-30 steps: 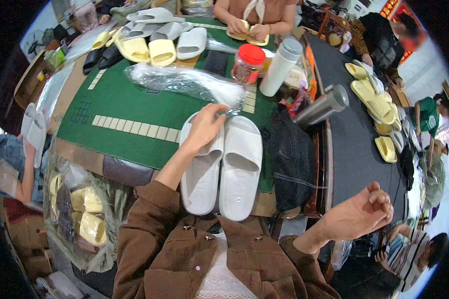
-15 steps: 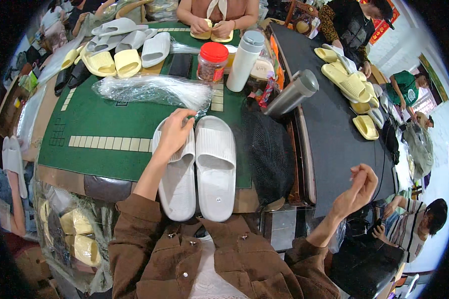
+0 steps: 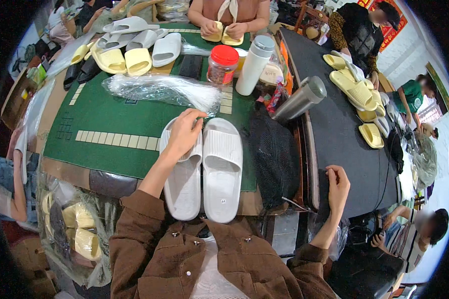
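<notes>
A pair of white slippers, the left slipper and the right slipper, lies side by side at the table's near edge, toes pointing away. My left hand rests over the left slipper's strap, fingers bent together near its toe. Whatever they pinch is too small to make out. Just beyond the fingertips lies a clear bag of thin white plastic strands. My right hand is by the dark table's near edge, fingers curled inward, their contents unclear. A thin pale strip shows left of it.
A red-lidded jar, a white bottle and a tilted steel flask stand beyond the slippers. Yellow and grey slippers are piled far left. A co-worker's hands hold yellow slippers opposite. Black mesh lies right.
My right hand has come down from its raised pose and turned, fingers now bending to the left. My left hand stays over the left slipper. The whole view has shifted slightly.
</notes>
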Available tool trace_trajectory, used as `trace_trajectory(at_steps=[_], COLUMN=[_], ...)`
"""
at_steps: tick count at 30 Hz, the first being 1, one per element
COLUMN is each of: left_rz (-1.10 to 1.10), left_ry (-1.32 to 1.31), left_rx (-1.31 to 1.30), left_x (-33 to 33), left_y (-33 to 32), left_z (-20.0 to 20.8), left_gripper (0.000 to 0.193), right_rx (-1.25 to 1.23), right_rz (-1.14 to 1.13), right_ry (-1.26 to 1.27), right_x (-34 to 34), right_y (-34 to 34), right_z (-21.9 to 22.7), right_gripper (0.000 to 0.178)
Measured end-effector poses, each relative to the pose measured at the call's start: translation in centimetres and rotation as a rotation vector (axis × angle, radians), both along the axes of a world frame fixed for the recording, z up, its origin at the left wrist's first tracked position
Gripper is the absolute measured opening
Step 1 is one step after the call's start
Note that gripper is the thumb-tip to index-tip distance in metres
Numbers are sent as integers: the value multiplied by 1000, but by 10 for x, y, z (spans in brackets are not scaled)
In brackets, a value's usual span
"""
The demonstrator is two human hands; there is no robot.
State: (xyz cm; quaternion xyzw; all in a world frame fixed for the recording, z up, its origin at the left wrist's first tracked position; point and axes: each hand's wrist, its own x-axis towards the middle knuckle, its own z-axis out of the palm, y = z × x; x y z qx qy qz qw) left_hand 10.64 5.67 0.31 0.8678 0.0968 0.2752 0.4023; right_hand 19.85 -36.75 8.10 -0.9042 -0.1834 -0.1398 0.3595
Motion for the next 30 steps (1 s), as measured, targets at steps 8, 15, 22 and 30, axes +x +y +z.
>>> trace_trajectory(at_steps=[8,15,22,30], left_rz=[-121,-153,-75,-54], left_ry=[-170,123,129,64], left_rx=[272,467,548,619], left_x=[-47,-104,-92,-75], left_y=[-31,-63,-71,-75], left_z=[46,25,12,15], left_gripper=[22,65,71,57], right_rx=[94,122,271,243], right_rz=[6,14,86,-118], right_ry=[66,124,266,120], right_x=[3,2,6,68], right_y=[-7,-5,-19,-87], right_z=[-7,-5,0,30], right_gripper=[8,10,13,17])
